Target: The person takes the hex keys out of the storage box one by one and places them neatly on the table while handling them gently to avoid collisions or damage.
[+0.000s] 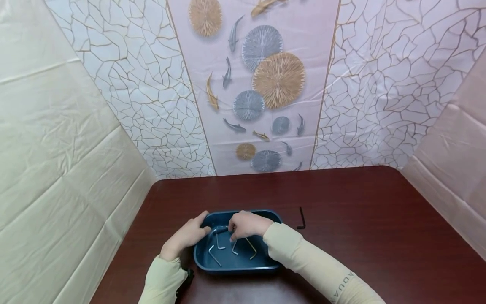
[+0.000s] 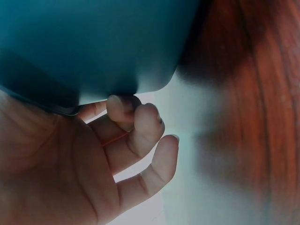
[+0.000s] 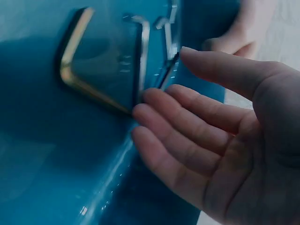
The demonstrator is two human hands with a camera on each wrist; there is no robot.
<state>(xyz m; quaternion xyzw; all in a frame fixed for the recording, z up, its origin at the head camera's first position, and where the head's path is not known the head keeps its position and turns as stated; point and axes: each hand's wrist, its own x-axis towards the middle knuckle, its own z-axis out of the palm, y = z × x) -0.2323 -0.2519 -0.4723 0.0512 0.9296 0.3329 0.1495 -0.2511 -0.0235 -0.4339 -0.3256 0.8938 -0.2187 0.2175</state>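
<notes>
A blue tray stands on the table. My left hand holds its left end, thumb over the rim; in the left wrist view the curled fingers lie against its outside. Over the tray's far part, my right hand reaches in and pinches the end of a dark hex key. In the right wrist view this key runs between thumb and fingertips, partly hidden. Silver hex keys and a brass-coloured hex key lie on the tray floor near the right fingers.
Another black hex key lies on the dark red wooden table, right of the tray. A patterned cloth hangs behind the table's far edge, and pale cloth walls flank both sides.
</notes>
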